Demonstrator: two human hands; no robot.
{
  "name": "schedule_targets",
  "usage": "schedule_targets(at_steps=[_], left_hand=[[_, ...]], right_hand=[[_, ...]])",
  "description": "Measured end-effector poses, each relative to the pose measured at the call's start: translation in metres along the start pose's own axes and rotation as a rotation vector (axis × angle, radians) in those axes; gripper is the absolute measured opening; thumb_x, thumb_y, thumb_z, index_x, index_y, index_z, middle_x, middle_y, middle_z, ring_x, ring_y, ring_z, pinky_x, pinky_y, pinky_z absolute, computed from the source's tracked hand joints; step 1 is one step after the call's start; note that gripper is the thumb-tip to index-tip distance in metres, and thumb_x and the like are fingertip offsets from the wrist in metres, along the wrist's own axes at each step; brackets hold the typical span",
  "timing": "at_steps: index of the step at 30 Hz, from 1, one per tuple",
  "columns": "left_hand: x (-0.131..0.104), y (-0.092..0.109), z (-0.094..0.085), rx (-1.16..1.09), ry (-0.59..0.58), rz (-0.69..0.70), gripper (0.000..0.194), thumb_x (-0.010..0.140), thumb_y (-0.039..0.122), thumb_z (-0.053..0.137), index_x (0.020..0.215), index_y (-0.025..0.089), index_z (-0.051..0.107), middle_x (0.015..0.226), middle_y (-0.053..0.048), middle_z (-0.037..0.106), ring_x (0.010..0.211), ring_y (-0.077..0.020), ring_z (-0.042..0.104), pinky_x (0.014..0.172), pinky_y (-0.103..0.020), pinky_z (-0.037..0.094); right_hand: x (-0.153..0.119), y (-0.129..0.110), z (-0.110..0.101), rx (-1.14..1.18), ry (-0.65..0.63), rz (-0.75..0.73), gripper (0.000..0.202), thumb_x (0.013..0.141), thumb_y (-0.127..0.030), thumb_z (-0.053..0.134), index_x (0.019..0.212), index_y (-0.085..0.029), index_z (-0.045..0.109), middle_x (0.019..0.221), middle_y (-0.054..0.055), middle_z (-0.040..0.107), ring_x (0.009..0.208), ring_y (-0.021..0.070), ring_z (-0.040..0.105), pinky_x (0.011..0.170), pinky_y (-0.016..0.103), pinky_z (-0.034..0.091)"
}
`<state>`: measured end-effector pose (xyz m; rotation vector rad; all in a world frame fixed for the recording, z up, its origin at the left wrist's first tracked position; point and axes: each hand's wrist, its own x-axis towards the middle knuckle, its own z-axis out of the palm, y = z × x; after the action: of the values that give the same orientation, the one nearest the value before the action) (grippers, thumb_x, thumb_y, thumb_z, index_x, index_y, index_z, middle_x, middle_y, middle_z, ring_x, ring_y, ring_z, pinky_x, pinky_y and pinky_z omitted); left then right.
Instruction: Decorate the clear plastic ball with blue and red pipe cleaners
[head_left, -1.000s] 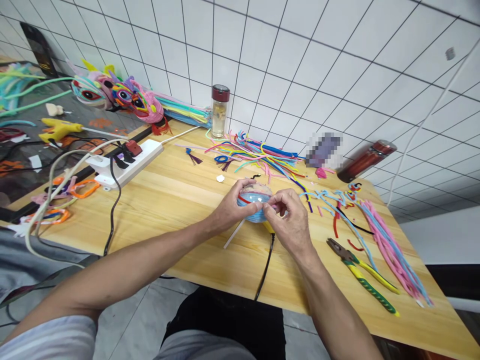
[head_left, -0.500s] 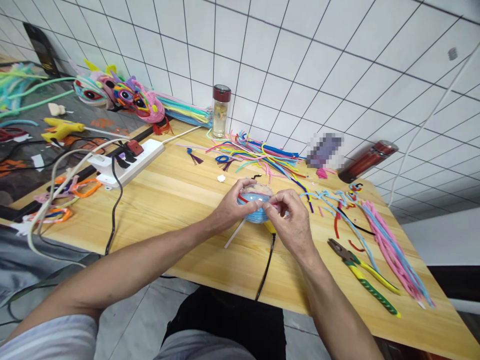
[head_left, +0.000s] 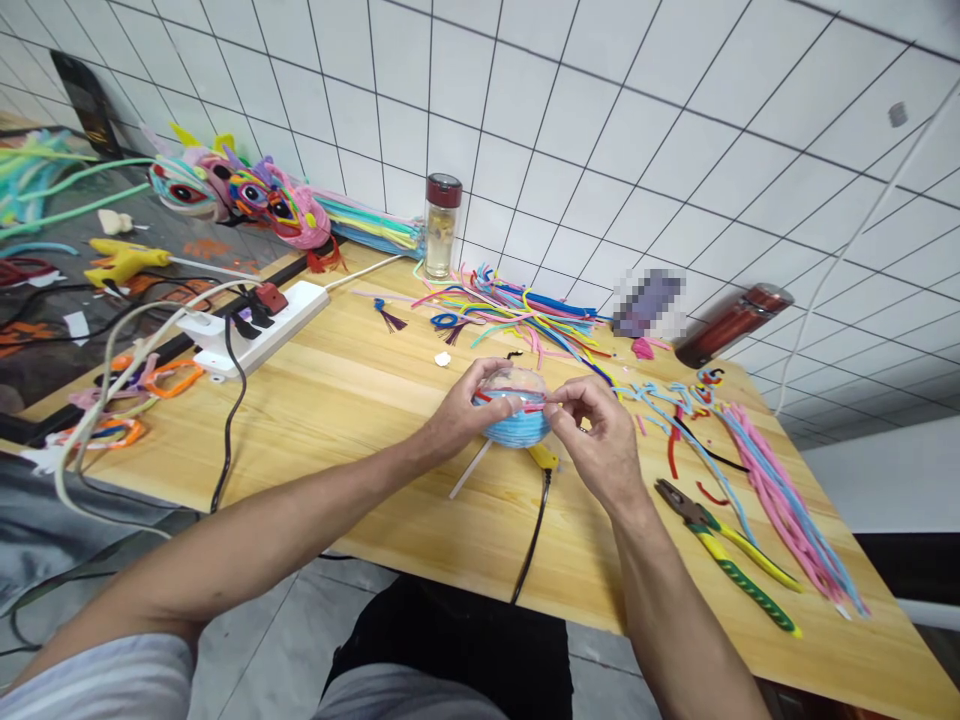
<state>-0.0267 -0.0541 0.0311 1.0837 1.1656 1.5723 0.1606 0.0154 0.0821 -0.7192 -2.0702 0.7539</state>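
A round, bowl-like piece [head_left: 514,428] wound with light blue pipe cleaner, its top part clear, is gripped by my left hand [head_left: 472,405] around its left side. A red strip shows at its upper left. Between thumb and finger of my right hand [head_left: 598,430] is a short pink-red pipe cleaner [head_left: 533,407], lying along the front of the piece. Beneath the piece, a yellow glue gun [head_left: 544,457] is partly hidden; its white glue stick [head_left: 469,470] pokes out to the left.
Pliers [head_left: 724,550] and long pink and blue pipe cleaners [head_left: 787,510] lie at the right. Behind are loose pipe cleaners [head_left: 517,310], a glass bottle [head_left: 442,228] and a red flask [head_left: 735,325]. A power strip [head_left: 262,330] and a second glue gun [head_left: 127,262] are at the left.
My right hand has shifted slightly right along the piece, uncovering more of its front and the pink-red strip. My left hand stays in place.
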Motion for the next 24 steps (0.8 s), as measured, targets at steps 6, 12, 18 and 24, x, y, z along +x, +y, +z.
schedule_targets(at_steps=[6, 12, 18, 24], left_hand=[[-0.001, 0.004, 0.001, 0.000, -0.005, -0.003, 0.069, 0.075, 0.052, 0.082, 0.130, 0.020, 0.057, 0.135, -0.013, 0.068, 0.131, -0.0347, 0.062, 0.113, -0.048, 0.048], [0.000, 0.003, 0.001, -0.009, -0.003, 0.005, 0.069, 0.074, 0.051, 0.084, 0.129, 0.020, 0.058, 0.137, -0.013, 0.067, 0.135, -0.0345, 0.061, 0.113, -0.046, 0.047], [-0.001, 0.003, 0.001, -0.027, -0.016, 0.010, 0.068, 0.076, 0.051, 0.084, 0.131, 0.021, 0.057, 0.138, -0.012, 0.068, 0.135, -0.0344, 0.062, 0.113, -0.047, 0.048], [-0.001, -0.002, -0.002, -0.044, -0.039, 0.017, 0.069, 0.079, 0.053, 0.082, 0.135, 0.021, 0.056, 0.141, -0.013, 0.066, 0.136, -0.0344, 0.060, 0.113, -0.047, 0.048]], right_hand=[[-0.001, 0.001, 0.003, -0.004, 0.006, 0.014, 0.006, 0.087, -0.023, 0.067, 0.081, -0.023, 0.070, 0.083, 0.000, 0.061, 0.069, 0.0148, 0.056, 0.063, 0.032, 0.045], [0.000, -0.002, 0.001, 0.003, 0.002, 0.030, 0.010, 0.088, -0.028, 0.068, 0.079, -0.023, 0.069, 0.082, 0.001, 0.061, 0.069, 0.0156, 0.055, 0.063, 0.032, 0.045], [0.000, 0.006, 0.002, -0.011, 0.047, 0.065, 0.012, 0.089, -0.036, 0.070, 0.086, -0.024, 0.069, 0.088, 0.002, 0.066, 0.077, 0.0186, 0.060, 0.069, 0.034, 0.048], [-0.002, 0.015, 0.011, 0.114, 0.070, 0.157, 0.028, 0.087, -0.043, 0.073, 0.108, -0.025, 0.068, 0.117, 0.009, 0.071, 0.110, 0.0261, 0.068, 0.088, 0.042, 0.058]])
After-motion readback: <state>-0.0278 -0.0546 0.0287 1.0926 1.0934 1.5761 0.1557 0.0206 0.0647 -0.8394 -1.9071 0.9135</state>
